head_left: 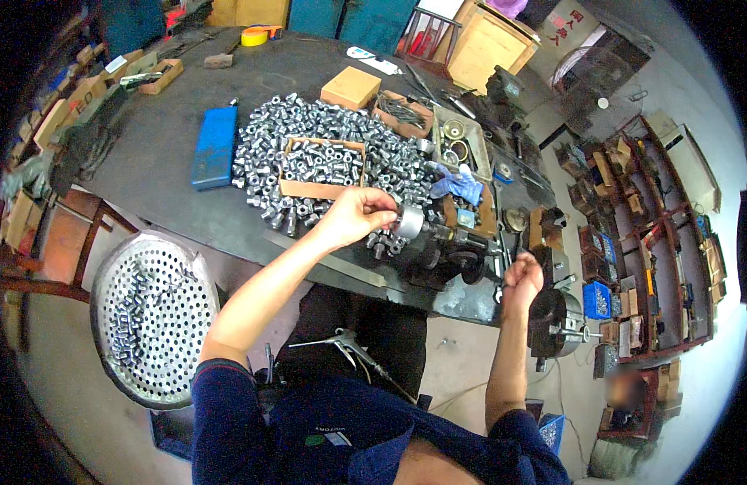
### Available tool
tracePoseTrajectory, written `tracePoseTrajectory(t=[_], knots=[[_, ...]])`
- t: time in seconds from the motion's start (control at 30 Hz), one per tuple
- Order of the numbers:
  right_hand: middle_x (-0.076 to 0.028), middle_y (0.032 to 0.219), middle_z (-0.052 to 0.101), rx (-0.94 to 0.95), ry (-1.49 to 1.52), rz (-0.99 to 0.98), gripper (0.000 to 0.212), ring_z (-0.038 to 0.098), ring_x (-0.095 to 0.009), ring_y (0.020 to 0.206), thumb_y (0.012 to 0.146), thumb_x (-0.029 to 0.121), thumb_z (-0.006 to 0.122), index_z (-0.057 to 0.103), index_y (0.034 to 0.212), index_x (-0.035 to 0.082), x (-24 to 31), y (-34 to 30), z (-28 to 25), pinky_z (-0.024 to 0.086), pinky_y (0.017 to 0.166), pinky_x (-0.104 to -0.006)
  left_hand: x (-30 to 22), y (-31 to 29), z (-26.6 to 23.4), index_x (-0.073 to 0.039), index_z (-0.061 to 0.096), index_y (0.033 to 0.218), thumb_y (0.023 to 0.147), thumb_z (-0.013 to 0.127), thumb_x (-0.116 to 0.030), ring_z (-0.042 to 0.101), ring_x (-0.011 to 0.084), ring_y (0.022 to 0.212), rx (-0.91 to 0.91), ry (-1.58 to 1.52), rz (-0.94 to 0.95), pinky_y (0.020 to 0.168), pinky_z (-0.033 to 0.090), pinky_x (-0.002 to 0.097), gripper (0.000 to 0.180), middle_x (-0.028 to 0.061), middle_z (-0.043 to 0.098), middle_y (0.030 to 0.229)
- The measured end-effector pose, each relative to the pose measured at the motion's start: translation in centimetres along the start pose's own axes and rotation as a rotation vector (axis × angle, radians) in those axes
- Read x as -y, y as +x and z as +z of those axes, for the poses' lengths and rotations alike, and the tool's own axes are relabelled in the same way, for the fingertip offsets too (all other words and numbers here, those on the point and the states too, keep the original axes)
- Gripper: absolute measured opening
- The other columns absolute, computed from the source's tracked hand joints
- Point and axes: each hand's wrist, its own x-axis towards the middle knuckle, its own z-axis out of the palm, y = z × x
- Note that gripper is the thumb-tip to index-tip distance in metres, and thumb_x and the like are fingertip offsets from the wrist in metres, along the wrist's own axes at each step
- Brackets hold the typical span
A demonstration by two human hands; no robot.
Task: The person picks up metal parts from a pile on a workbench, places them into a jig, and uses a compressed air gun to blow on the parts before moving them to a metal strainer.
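head view: the person's left hand pinches a small shiny round metal piece at the tips of its fingers. the piece sits just past the fingertips, on the side toward the dark metal machine, and looks like it touches the machine's front. its long way seems to point sideways, from the fingers into the machine, though it is too small to be sure. the left hand is the nearer one by far. the right hand is well apart, closed like a fist around a handle that is hard to see. beyond the fingers lies a big heap of shiny short metal tubes.
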Motion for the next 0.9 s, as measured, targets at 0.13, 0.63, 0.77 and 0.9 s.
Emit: tracePoseTrajectory(t=[0.13, 0.63, 0.77, 0.9], knots=[[0.004, 0.054, 0.034, -0.092, 0.045, -0.043, 0.025, 0.029, -0.005, 0.044, 0.082, 0.024, 0.046, 0.052, 0.082, 0.000, -0.8, 5.1, 1.3, 0.022, 0.037, -0.0181, -0.1, -0.8, 1.8, 0.000, 0.053, 0.067, 0.085, 0.046, -0.021, 0.050, 0.0098, 0.048, -0.088, 0.456, -0.062, 0.047, 0.040, 0.0249, 0.029, 0.0031, 0.052, 0.053], [-0.004, 0.061, 0.055, -0.062, -0.498, -0.273, 0.021, 0.049, -0.011, 0.053, 0.076, 0.015, 0.050, 0.060, 0.071, -0.002, -10.1, 8.6, -2.6, 0.040, 0.050, -0.0234, -1.0, -0.6, 2.1, 0.000, 0.050, 0.060, 0.086, 0.041, -0.030, 0.048, 0.0133, 0.036, -0.149, 0.214, -0.228, 0.040, 0.039, 0.0291, 0.041, 0.0056, 0.050, 0.047], [0.001, 0.053, 0.044, -0.121, -0.281, -0.044, 0.018, 0.039, -0.006, 0.045, 0.077, 0.015, 0.049, 0.058, 0.074, -0.001, -6.4, 8.2, 1.6, 0.028, 0.039, -0.0198, -0.5, -0.9, 2.5, 0.001, 0.050, 0.062, 0.085, 0.041, -0.027, 0.054, 0.0324, 0.053, -0.304, 0.770, 0.052, 0.052, 0.042, 0.0416, 0.037, 0.0178, 0.053, 0.055], [0.001, 0.056, 0.050, 0.030, -0.328, -0.312, 0.022, 0.045, -0.006, 0.047, 0.081, 0.019, 0.051, 0.059, 0.075, 0.000, -8.9, 9.4, -2.0, 0.034, 0.041, -0.0185, -0.6, -0.8, 3.2, -0.001, 0.048, 0.065, 0.085, 0.040, -0.024, 0.052, 0.0360, 0.057, -0.311, 0.829, 0.161, 0.053, 0.040, 0.0448, 0.031, 0.0178, 0.052, 0.057]])
